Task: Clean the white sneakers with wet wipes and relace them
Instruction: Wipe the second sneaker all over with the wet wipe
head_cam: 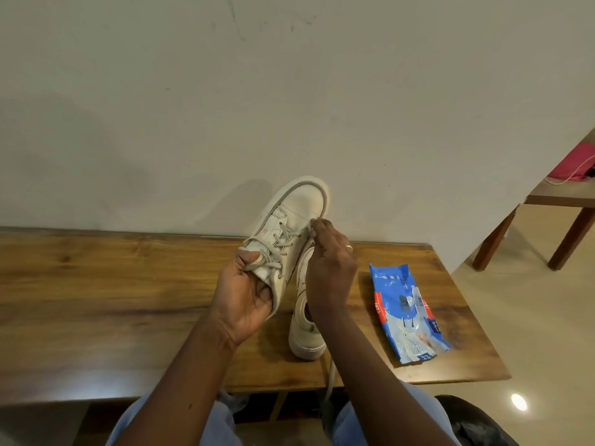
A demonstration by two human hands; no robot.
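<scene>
My left hand (246, 296) grips the heel end of a white sneaker (297, 209), held above the wooden table (112, 284) with its toe pointing up toward the wall. My right hand (328, 268) pinches the grey lace (283, 243) near the lowest eyelets of that shoe. A second white sneaker (304, 336) rests on the table below, partly hidden by my right hand, and a loose lace (330, 378) hangs from it over the table's front edge. A blue wet-wipes pack (407, 312) lies flat to the right.
The table stands against a pale wall. Another wooden table (560, 196) stands at far right with a pink item (576, 162) and a white cable on it. My knees in light blue trousers (370, 420) sit under the front edge.
</scene>
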